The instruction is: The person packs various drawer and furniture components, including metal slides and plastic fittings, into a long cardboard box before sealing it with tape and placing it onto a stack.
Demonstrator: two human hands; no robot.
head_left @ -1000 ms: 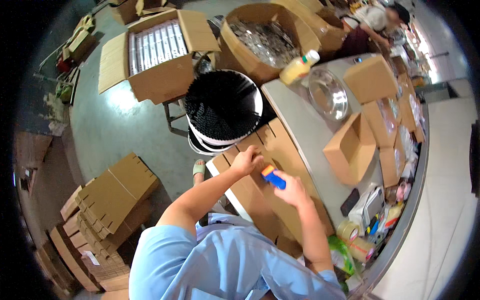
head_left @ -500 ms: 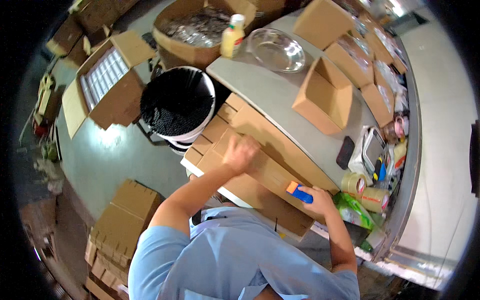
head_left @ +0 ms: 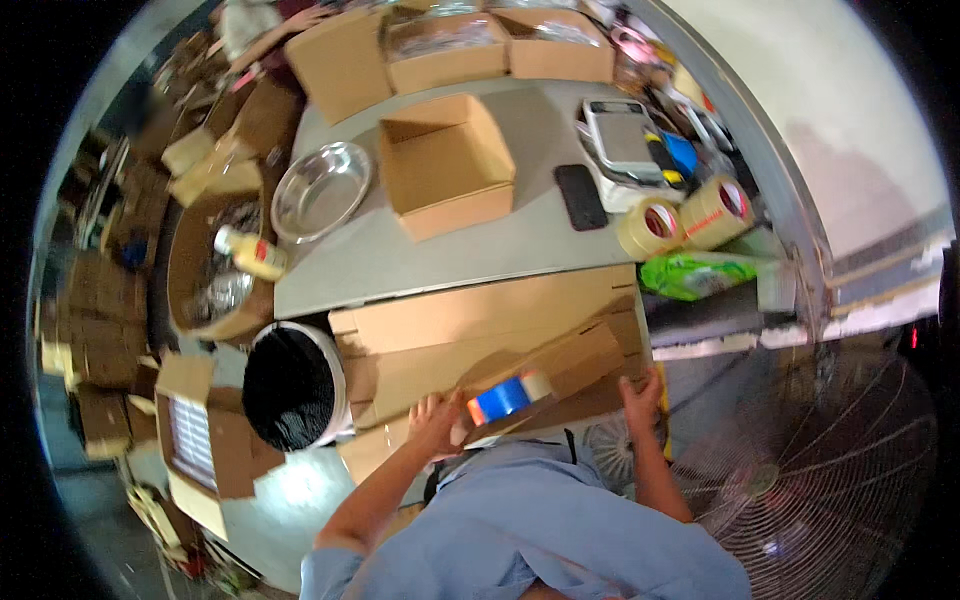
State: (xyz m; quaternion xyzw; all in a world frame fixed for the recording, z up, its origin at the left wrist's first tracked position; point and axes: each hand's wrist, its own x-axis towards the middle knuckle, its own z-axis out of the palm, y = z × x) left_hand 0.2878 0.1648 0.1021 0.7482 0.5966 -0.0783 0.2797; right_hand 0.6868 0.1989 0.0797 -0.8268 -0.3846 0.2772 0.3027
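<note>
A long narrow brown cardboard carton (head_left: 572, 366) lies slantwise in front of my body. Curled fingers of my left hand (head_left: 435, 422) close over the carton's left part. Right beside that hand, on the carton, is a blue and orange tape dispenser (head_left: 505, 399); whether the fingers touch it I cannot make out. My right hand (head_left: 640, 394) is at the right end of the cardboard, by its near corner, thumb and fingers apart, with no tool in it. Beneath the carton is a larger flat cardboard piece (head_left: 450, 316) with a fold line along it.
Across the grey table (head_left: 430, 268) stand an open box (head_left: 450, 205), a metal bowl (head_left: 290, 205), a phone (head_left: 580, 197), a scale (head_left: 622, 135) and tape rolls (head_left: 652, 228). A bucket of black rods (head_left: 290, 385) is at left. A large fan (head_left: 765, 480) stands lower right.
The view has turned rightward. The tape dispenser has left my right hand and is beside my left hand. My right hand has moved to the cardboard's right end.
</note>
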